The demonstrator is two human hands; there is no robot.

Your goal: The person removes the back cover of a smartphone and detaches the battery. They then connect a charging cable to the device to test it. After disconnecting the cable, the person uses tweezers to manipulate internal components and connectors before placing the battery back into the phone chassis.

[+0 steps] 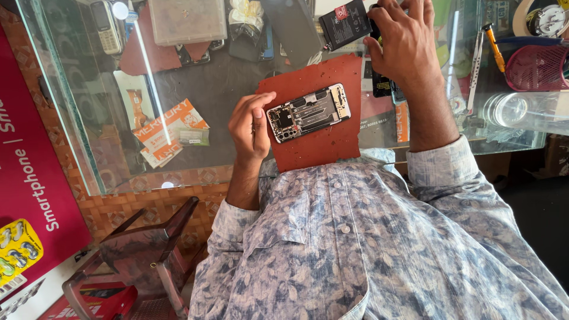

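**Open Phone on a Red Mat, One Hand Beside It, One Hand Far Up**

Far to the left of both hands, a dark red board (29, 178) leans by the counter, and a yellow pack of pills (18, 246) shows at its bottom corner. A brown plastic chair (148, 249) stands below the counter. The counter top is clear glass (89, 118), smooth and shiny, with a bright strip of light on it. Under the glass lie orange and white paper cards (172, 130), an old button phone (106, 26) and a cloudy plastic box (186, 21). The things under the glass are hard to make out.

The left hand (252, 127) has its fingers curled in together. It rests at the left edge of the mat, and its fingertips touch the left end of the open phone (308, 112). The phone has no back. It is a flat, long shape with shiny metal parts and small dark chips inside. It lies tilted on a rough, rust-red mat (317, 133) with torn edges.

The right hand (403, 44) is up and to the right of the phone, well apart from it. Its fingers are bent around something small and dark at the top edge. The top of the picture cuts this off, so I cannot tell what it is. A flat black battery (345, 24) lies just left of this hand.

Right of the hand are thin metal tweezers (476, 65), a screwdriver with an orange handle (495, 47) and a pink mesh basket (539, 68).

A blue shirt with a leaf pattern (367, 249) hides the near side of the counter.
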